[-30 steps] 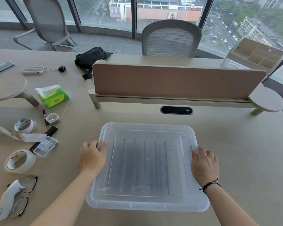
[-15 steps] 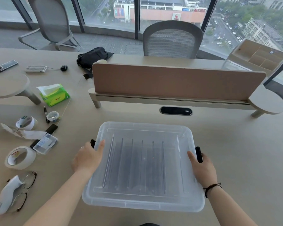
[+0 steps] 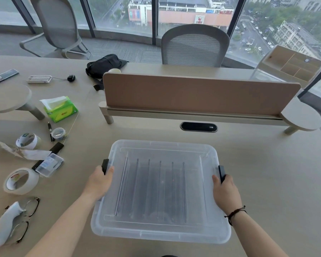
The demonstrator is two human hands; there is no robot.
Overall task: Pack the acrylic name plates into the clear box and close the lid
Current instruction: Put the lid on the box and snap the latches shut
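The clear box (image 3: 161,232) stands on the desk right in front of me with its translucent lid (image 3: 163,147) on top. Through the lid I see several acrylic name plates (image 3: 154,188) standing on edge in a row. A black latch (image 3: 105,165) sticks out at the box's left side and another black latch (image 3: 221,172) at its right side. My left hand (image 3: 98,182) grips the left latch from below. My right hand (image 3: 225,191) grips the right latch the same way.
Left of the box lie tape rolls (image 3: 20,180), a small clear case (image 3: 49,164), glasses (image 3: 24,217), a pen, and a green tissue pack (image 3: 60,109). A brown desk divider (image 3: 198,93) runs behind the box. A black bag (image 3: 104,65) and chairs lie beyond.
Both hands slid from the lid's side edges down onto the black latches, which have swung out into view. The box has shifted slightly toward me.
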